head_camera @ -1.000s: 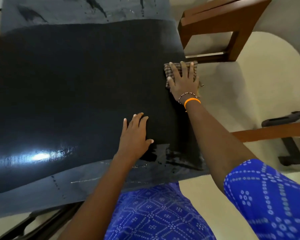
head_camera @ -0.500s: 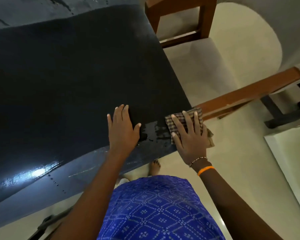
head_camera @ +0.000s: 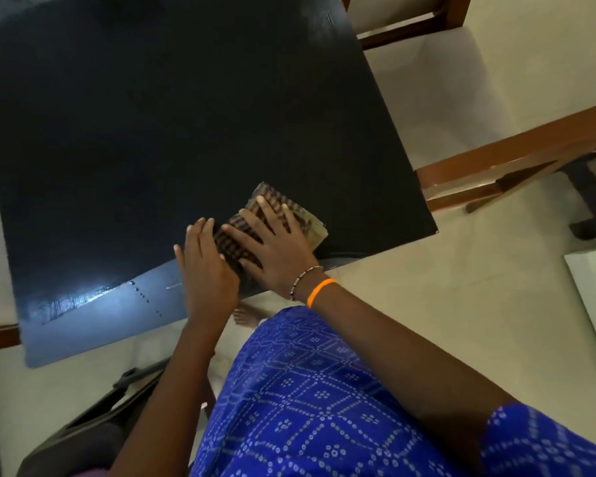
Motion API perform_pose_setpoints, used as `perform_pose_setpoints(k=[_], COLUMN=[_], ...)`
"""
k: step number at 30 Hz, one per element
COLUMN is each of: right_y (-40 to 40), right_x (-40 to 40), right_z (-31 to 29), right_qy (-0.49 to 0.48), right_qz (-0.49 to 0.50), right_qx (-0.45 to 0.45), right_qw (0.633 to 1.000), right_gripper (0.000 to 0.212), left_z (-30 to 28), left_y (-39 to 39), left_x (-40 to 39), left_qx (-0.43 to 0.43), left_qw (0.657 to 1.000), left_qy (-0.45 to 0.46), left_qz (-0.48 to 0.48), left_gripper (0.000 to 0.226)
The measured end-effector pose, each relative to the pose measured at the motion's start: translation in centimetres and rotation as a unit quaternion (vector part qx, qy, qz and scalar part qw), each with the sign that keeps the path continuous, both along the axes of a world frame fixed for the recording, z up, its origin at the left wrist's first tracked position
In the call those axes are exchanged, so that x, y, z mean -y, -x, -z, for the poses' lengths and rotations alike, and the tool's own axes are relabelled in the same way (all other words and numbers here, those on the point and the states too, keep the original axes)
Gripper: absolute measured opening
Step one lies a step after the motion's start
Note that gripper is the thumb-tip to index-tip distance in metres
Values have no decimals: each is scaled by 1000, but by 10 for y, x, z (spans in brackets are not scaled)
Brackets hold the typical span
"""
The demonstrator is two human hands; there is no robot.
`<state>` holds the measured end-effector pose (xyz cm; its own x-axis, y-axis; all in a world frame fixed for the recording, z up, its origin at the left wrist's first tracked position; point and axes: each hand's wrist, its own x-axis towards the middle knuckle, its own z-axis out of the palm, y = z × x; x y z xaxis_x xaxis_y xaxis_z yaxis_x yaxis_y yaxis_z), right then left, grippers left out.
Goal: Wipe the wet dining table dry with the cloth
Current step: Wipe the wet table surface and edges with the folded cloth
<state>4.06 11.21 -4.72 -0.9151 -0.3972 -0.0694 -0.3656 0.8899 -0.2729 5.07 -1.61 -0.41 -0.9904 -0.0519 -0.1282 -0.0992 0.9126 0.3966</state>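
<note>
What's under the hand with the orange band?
The right hand lies flat on the checked cloth, and the cloth lies on the dark table. Whether the table under the cloth is wet cannot be seen. Drops show near the front edge.

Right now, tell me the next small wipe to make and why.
Probably slide the cloth left along the near edge of the table. The right hand presses it flat beside the left hand, and droplets and a wet sheen show there.
</note>
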Motion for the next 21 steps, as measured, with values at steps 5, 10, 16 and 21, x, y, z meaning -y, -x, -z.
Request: perform_pose_setpoints(k=[5, 10, 16, 21], right_y=[-8, -16, -41, -49], right_x=[-74, -148, -94, 14], right_z=[0, 4, 5, 8], right_qy=[-44, -63, -42, -41], right_qz=[81, 238, 361, 328], right_qx=[-64, -38, -39, -27], right_qw=[994, 968, 931, 943], right_gripper=[65, 65, 65, 67], left_z=[0, 5, 13, 15], left_y=[-1, -3, -24, -45], left_x=[-17, -40, -14, 55], left_qx=[12, 17, 24, 10], left_qw=[998, 992, 990, 996], left_qy=[-10, -42, -74, -79], left_qz=[53, 115, 117, 45], left_gripper=[56, 56, 57, 58])
